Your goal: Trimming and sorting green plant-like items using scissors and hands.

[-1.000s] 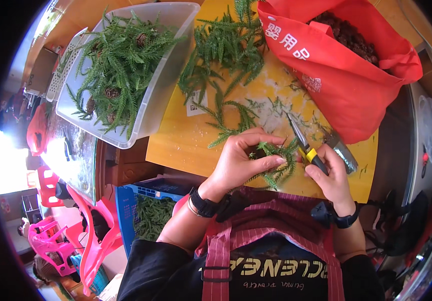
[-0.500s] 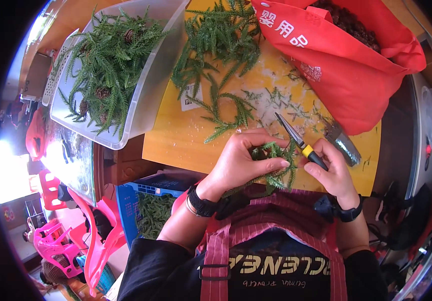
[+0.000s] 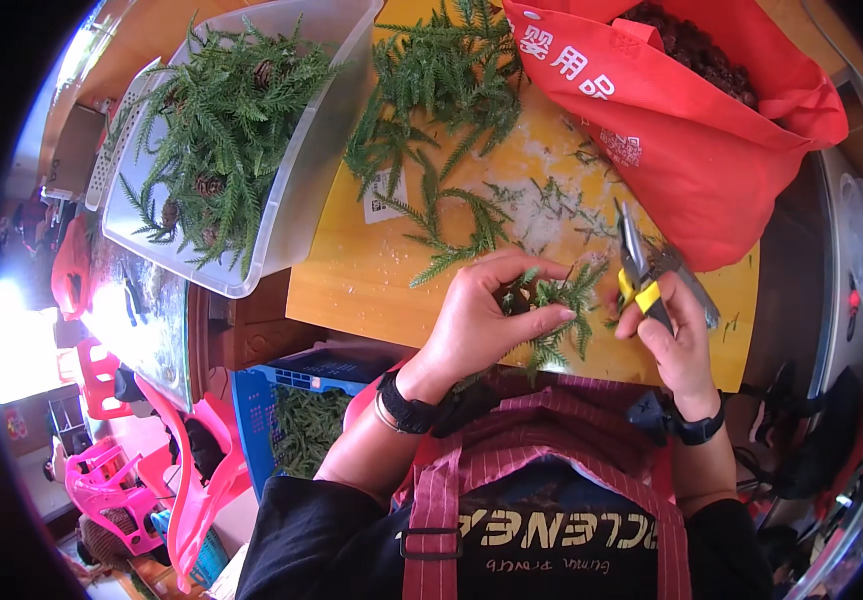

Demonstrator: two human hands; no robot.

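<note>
My left hand (image 3: pixel 496 315) is closed around a bunched green artificial pine sprig (image 3: pixel 556 320) at the table's near edge; the fingers hide part of it. To the right, my right hand (image 3: pixel 676 335) grips pliers (image 3: pixel 636 265) with yellow and black handles, their metal jaws pointing away from me. The pliers stand apart from the sprig. Farther off on the yellow table (image 3: pixel 351 290), a loose pine sprig (image 3: pixel 451 225) lies curled below a pile of similar sprigs (image 3: pixel 441 85).
A translucent bin (image 3: pixel 291 190) at the left holds pine sprigs and several pine cones. The red bag (image 3: pixel 671 130) at the far right contains brown cones. Green clippings (image 3: pixel 561 205) and white powder lie mid-table. Below left stands a blue crate (image 3: pixel 256 425) of greenery, near pink chairs (image 3: pixel 201 460).
My right hand has moved right with the pliers, away from the sprig, and the pliers have turned more upright. My left hand keeps hold of the sprig in nearly the same place.
</note>
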